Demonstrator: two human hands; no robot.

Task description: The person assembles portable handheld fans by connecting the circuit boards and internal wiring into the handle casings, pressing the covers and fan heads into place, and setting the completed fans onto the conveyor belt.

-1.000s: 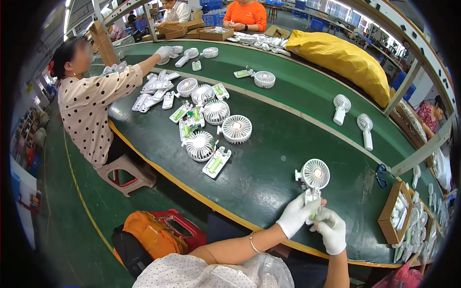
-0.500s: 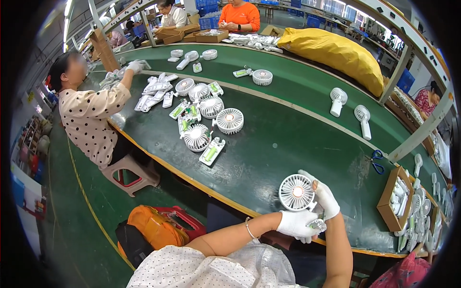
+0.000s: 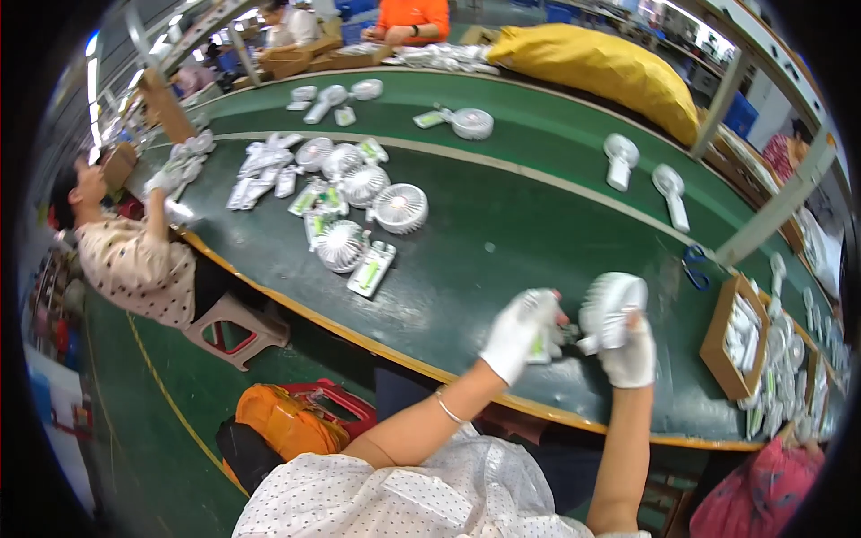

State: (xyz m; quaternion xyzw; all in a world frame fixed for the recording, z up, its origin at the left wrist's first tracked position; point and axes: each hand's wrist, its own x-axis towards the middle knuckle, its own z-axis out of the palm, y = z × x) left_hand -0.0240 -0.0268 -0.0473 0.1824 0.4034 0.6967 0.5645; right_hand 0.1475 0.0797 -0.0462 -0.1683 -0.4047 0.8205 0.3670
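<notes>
My right hand [image 3: 630,357], in a white glove, grips a white round fan head [image 3: 615,305] tilted on its side above the table. Close by on the left, my gloved left hand [image 3: 520,334] is closed on a white fan handle piece with a green part [image 3: 540,348], mostly hidden under the fingers. Both hands are somewhat smeared by motion. Further left on the dark green table lie several opened fans, among them a fan head [image 3: 400,209] and an open handle half with a green cell [image 3: 371,269].
A pair of blue-handled scissors [image 3: 695,267] lies right of my hands, beside a cardboard box [image 3: 731,359] of white parts. Finished-looking fans [image 3: 621,162] rest on the green belt, with a yellow sack [image 3: 596,76] behind. A co-worker [image 3: 134,255] sits at the left.
My hands have moved apart and away from me, off the table's near edge. The fan head has turned from facing up to sideways and is now in my right hand. The view has shifted slightly.
</notes>
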